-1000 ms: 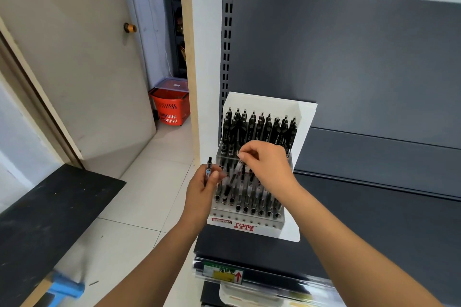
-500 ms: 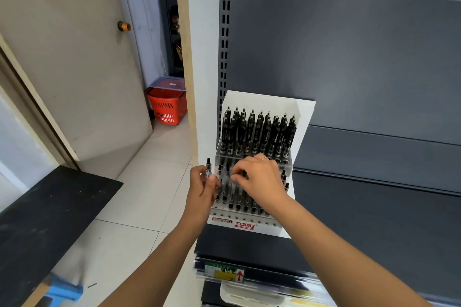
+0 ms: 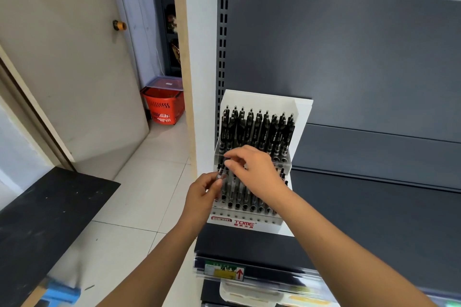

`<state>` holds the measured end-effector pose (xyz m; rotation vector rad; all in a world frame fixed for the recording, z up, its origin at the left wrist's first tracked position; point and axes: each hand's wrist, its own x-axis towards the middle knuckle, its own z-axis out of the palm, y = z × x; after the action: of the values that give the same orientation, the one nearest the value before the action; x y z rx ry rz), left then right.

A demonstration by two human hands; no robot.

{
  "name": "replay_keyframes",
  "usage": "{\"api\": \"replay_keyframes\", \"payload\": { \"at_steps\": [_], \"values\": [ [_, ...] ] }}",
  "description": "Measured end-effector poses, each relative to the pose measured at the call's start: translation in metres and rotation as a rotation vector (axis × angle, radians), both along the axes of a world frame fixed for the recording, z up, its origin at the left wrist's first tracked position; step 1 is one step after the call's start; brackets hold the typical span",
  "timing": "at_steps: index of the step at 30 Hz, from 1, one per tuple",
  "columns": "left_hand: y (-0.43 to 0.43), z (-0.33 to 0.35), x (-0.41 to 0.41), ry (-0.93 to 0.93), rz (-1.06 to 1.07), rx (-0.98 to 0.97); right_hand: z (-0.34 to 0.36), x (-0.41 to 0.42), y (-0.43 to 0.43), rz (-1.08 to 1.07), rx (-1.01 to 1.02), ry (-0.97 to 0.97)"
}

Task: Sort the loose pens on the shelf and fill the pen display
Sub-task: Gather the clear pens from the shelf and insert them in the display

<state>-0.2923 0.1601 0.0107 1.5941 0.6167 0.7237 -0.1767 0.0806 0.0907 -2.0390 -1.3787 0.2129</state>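
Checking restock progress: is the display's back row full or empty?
Full: black pens stand side by side across the pen display's back row.

— What stands at the far edge of the tiled floor (image 3: 149, 182)?
— A red basket (image 3: 163, 108), with a clear lidded box (image 3: 166, 82) just behind it.
— And to the left?
— A beige door (image 3: 74, 57) with a brass knob (image 3: 119, 25). A black board (image 3: 45, 219) covers the floor's near left corner.

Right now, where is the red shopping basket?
In the head view, the red shopping basket stands on the tiled floor, left of the pen display, under a clear lidded box.
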Motion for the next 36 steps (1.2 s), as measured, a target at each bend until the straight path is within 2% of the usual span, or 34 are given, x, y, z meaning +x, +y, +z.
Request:
{"api": "replay_keyframes", "payload": {
  "at_steps": [4,10,15,18,24,28,36],
  "values": [
    [-0.003,0.004,0.003,0.024,-0.039,0.098,0.000,-0.004,0.001,0.015,-0.032,0.051],
    [0.001,0.009,0.004,0.016,-0.048,0.112,0.004,-0.006,0.003,-0.035,0.026,0.139],
    [0.007,0.010,-0.001,-0.001,0.059,0.142,0.014,-0.002,0.001,-0.038,0.061,-0.038],
    [0.010,0.008,-0.002,0.031,0.109,0.143,0.009,0.000,0.001,-0.047,0.027,-0.065],
    [0.009,0.005,0.001,0.053,0.086,0.134,-0.011,-0.002,0.003,-0.040,-0.070,-0.171],
    [0.011,0.000,0.000,0.077,0.074,0.142,-0.027,-0.004,0.004,-0.056,-0.088,-0.323],
    [0.013,0.000,0.001,0.132,0.083,0.188,-0.037,-0.001,0.009,-0.111,-0.061,-0.401]
  ]
}}
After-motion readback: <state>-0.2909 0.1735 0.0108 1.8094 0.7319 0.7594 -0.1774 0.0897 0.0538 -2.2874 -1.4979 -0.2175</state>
